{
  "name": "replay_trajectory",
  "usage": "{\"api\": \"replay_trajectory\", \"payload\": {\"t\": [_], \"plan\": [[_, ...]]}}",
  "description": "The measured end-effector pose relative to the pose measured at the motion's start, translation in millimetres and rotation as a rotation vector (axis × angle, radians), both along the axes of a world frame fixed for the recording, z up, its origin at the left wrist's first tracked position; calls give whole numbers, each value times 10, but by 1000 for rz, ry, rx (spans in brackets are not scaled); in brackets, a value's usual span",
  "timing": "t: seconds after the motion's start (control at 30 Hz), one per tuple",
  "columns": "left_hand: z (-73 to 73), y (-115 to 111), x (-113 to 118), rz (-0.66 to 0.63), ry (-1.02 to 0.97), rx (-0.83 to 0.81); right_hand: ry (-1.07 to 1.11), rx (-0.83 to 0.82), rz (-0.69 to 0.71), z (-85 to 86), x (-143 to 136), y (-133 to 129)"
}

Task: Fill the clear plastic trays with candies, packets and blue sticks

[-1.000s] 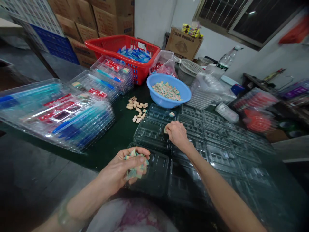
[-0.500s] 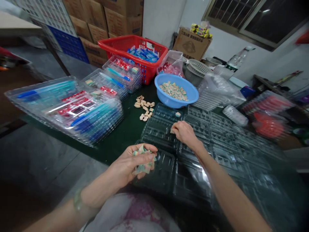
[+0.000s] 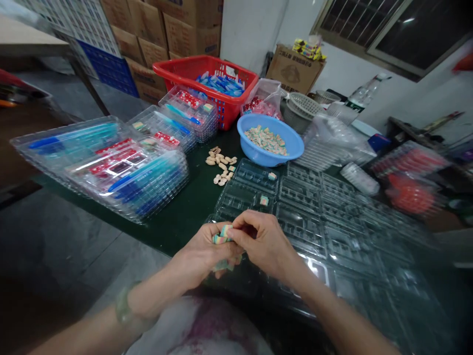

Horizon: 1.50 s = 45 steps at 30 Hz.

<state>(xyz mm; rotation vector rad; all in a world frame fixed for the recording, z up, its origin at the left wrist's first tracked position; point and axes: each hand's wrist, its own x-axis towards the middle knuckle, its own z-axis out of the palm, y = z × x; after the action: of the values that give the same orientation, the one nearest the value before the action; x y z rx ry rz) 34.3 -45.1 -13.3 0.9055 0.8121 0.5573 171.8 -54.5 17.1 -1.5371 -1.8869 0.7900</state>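
My left hand (image 3: 199, 256) is closed around a bunch of small pastel-striped erasers (image 3: 220, 239), some showing above the fingers and some below. Thumb and fingers of my right hand (image 3: 271, 244) pinch at one eraser on top of the bunch, so both hands meet. Beneath and beyond them lie rows of clear plastic blister trays (image 3: 236, 198) with moulded compartments. One eraser (image 3: 263, 200) sits at the right end of the second tray from the back, and another eraser (image 3: 272, 176) is in the tray behind it. The nearest tray is partly hidden by my hands.
A blue basin (image 3: 258, 154) of erasers stands behind the trays, with peanuts (image 3: 220, 159) to its left. Filled clear packs (image 3: 148, 172) with pens are stacked at left. A red basket (image 3: 207, 88) holds blue items. Plastic bags (image 3: 328, 138) and a bottle (image 3: 365, 93) stand at right.
My right hand has come back from the second tray to my left hand. The eraser it held now lies in that tray, and its fingers pinch another from the bunch.
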Motion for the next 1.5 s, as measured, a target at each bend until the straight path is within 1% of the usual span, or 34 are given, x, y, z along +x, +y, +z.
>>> {"api": "replay_trajectory", "payload": {"t": [0.17, 0.23, 0.3, 0.33, 0.43, 0.5, 0.57, 0.63, 0.73, 0.97, 1.07, 1.13, 1.2, 1.27, 1.37, 1.5], "plan": [[15, 10, -24, -19, -24, -44, 178, -13, -65, -60, 51, -75], [32, 20, -37, -25, -22, -84, 268, -25, -110, -75, 141, -49], [37, 26, -51, -23, -8, -121, 291, -5, -177, -119, 316, 49], [36, 28, -56, -21, -4, -128, 256, 16, -222, -158, 431, 124], [25, 24, -64, -19, -7, -115, 53, 38, -339, -334, 807, 395], [19, 18, -65, -20, -9, -103, -21, 19, -358, -463, 996, 551], [17, 13, -67, -25, -15, -92, -53, -5, -341, -560, 1088, 651], [16, 9, -73, -23, -17, -87, -85, -28, -317, -612, 1095, 695], [13, 11, -85, -18, -5, -90, -155, -52, -310, -617, 1035, 703], [30, 23, -70, -10, 23, -129, -440, -46, -419, -538, 863, 658], [20, 22, -69, -4, 9, -124, -524, -13, -470, -544, 795, 627], [7, 23, -76, 0, 1, -116, -571, 44, -480, -553, 773, 607], [-1, 26, -85, 9, -15, -119, -616, 116, -448, -556, 773, 592], [5, 31, -90, 27, -29, -140, -645, 163, -383, -551, 789, 588], [31, 41, -82, 66, -37, -198, -665, 149, -317, -556, 825, 610], [34, 59, -66, 83, -84, -246, -674, 131, -327, -586, 830, 649]]}}
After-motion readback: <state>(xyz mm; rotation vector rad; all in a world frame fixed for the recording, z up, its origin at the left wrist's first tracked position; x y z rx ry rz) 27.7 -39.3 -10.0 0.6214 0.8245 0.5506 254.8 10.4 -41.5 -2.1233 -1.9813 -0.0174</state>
